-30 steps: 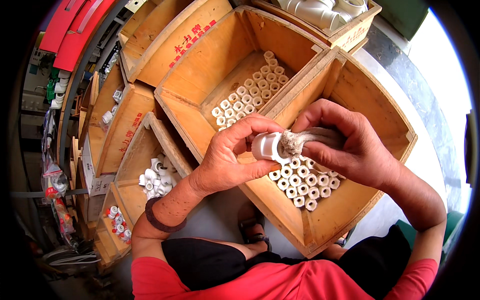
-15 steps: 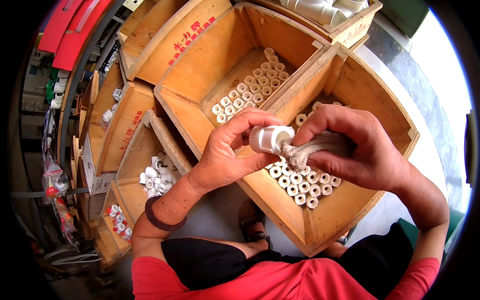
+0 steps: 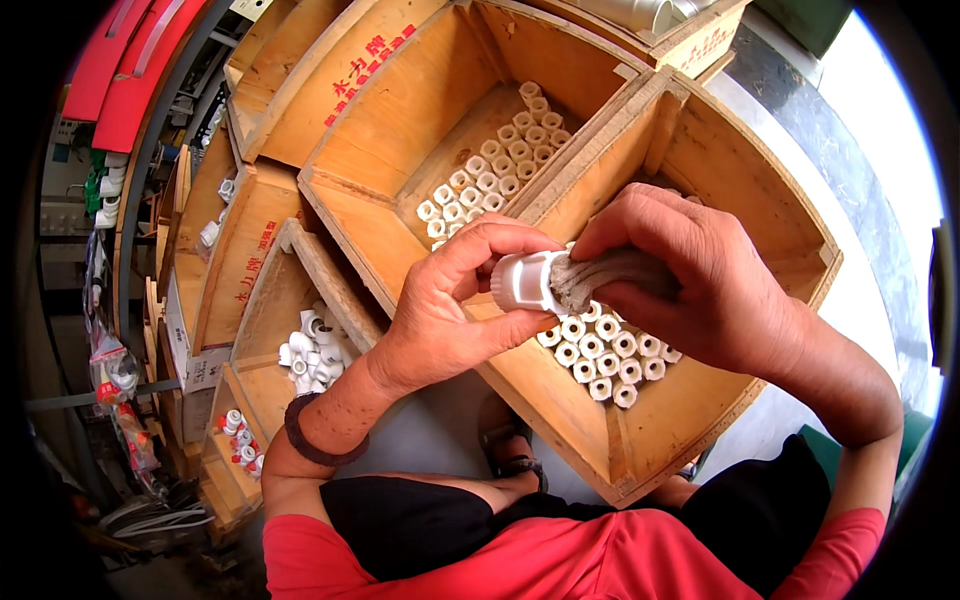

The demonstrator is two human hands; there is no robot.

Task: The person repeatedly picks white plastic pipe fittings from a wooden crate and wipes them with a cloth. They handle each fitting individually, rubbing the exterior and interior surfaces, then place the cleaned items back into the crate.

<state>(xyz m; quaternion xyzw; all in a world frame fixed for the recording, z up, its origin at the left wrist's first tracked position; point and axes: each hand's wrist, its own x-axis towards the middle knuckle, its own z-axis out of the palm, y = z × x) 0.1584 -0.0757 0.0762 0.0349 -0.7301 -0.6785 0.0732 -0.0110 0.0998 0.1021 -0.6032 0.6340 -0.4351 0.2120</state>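
Observation:
My left hand (image 3: pixel 450 295) pinches a white plastic pipe fitting (image 3: pixel 524 282) between thumb and fingers, lying sideways above the near wooden box. In my right hand (image 3: pixel 690 270) is a bunched grey rag (image 3: pixel 612 275), pressed against the fitting's right-hand opening. The rag's tip covers that opening, so its inside is hidden. Beneath my hands, the near wooden box (image 3: pixel 560 425) holds rows of small white fittings (image 3: pixel 600 362), standing with their holes upward. My right hand hides part of these rows.
Beyond, another wooden box (image 3: pixel 380 130) holds similar white fittings (image 3: pixel 500 172) in rows. At the left, a lower bin (image 3: pixel 262 330) contains loose white elbows (image 3: pixel 315 352), and a smaller compartment holds fittings with red parts (image 3: pixel 240 440). Large white pipes (image 3: pixel 640 14) lie in a box at the back.
My right hand has moved left and slightly up, pushing the rag against the fitting's opening, which showed more before. The fitting has shifted slightly left. The whole view has moved a little.

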